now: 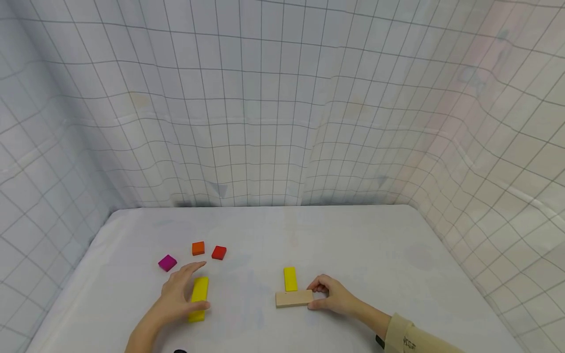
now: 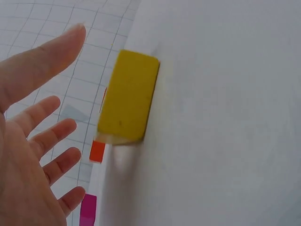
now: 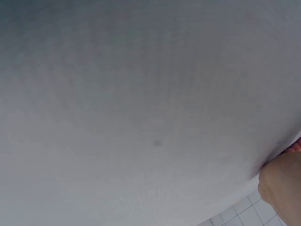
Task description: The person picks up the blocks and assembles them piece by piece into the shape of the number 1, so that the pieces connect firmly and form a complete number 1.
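Note:
My left hand [image 1: 173, 296] is spread beside a long yellow block [image 1: 200, 290], thumb and fingers wide apart around its left side. In the left wrist view a gap shows between those fingers [image 2: 56, 134] and the yellow block [image 2: 128, 96]. At the middle right, my right hand [image 1: 334, 297] pinches the right end of a plain wooden block [image 1: 293, 299] between thumb and fingers. This block lies crosswise at the near end of a smaller yellow block [image 1: 290, 278]. The right wrist view shows only part of that hand [image 3: 282, 181], its fingertips mostly hidden.
Beyond my left hand lie a magenta block [image 1: 167, 263], an orange block [image 1: 198, 248] and a red block [image 1: 218, 252]. A white cloth covers the table [image 1: 353, 235]. Gridded white curtains [image 1: 282, 122] hang behind it and at both sides. A small dark object [image 1: 180, 351] shows at the near edge.

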A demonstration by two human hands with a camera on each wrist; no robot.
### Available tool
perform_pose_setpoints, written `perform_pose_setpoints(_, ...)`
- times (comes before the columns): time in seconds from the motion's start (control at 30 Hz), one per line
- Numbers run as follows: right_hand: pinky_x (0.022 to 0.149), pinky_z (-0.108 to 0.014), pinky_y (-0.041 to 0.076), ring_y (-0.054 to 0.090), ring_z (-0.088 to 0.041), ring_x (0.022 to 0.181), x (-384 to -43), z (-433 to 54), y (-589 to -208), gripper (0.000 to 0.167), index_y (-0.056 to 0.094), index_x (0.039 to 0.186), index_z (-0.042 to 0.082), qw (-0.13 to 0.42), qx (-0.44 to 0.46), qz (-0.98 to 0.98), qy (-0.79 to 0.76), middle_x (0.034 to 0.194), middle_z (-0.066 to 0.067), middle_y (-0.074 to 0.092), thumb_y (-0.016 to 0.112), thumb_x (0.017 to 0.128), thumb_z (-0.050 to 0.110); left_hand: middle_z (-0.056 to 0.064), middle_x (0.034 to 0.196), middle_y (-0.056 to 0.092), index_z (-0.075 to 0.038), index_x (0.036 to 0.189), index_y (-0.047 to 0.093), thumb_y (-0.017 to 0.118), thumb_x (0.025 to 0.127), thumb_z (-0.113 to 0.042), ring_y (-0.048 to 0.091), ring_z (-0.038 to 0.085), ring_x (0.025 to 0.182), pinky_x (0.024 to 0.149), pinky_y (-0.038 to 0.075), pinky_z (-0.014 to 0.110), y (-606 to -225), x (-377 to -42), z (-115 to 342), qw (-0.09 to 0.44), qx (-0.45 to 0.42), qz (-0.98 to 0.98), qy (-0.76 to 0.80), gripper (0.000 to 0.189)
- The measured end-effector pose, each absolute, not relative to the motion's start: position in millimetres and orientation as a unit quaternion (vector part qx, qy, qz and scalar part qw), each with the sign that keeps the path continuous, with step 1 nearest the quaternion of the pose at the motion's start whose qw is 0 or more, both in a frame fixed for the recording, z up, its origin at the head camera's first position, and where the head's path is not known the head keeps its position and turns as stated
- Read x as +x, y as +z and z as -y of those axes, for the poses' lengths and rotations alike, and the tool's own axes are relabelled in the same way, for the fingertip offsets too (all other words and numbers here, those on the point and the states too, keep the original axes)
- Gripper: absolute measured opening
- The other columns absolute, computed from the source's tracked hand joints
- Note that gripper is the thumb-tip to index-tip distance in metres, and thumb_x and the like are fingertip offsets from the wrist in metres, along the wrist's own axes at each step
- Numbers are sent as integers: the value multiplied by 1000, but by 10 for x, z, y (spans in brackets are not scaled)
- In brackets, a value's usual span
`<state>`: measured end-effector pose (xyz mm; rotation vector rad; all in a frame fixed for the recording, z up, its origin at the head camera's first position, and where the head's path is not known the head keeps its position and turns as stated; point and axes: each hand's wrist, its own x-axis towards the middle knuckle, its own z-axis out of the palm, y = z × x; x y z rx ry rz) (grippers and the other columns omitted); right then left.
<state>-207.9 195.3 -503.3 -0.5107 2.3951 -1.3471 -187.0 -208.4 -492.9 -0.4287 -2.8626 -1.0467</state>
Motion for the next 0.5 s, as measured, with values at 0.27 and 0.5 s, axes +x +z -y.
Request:
perform_pose_setpoints(0.27,79,-21,39,44,-16,88,-2074,-1960,-5032,36,59,100,6,170,-180,-847,-471,95,-2,53,77,73,21,21,137,33,-11,137,34,79,62,-44,28,46,116,82,23,68,-5006,-1846,2246,3,-128,930,-346,93)
perform_pose_setpoints(0.5,79,-22,39,45,-16,89,-2077,-1957,-5034,36,59,100,6,171,-180,-847,-470,95,-2,53,77,73,21,21,136,34,-12,137,34,82,55,-42,29,44,116,83,22,64,-5025,-1822,2300,-14,-125,928,-352,99)
